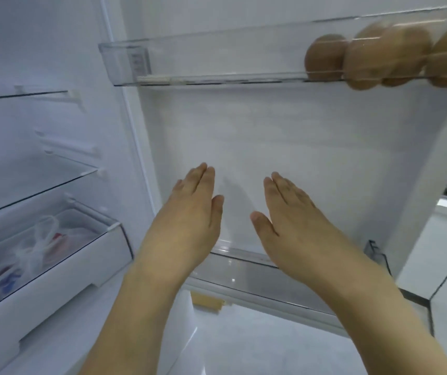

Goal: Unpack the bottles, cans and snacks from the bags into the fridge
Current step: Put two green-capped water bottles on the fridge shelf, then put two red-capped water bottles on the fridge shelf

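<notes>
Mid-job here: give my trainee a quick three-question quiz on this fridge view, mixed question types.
1. True or false: both hands, left hand and right hand, hold nothing.
2. What sits at the right end of the upper door shelf? A) cans B) brown eggs C) bottles
3. Where does the white plastic bag lie?

Key:
1. True; fingers are straight, in front of the inner door panel.
2. B
3. In the crisper drawer, under the glass shelves, at lower left.
</notes>
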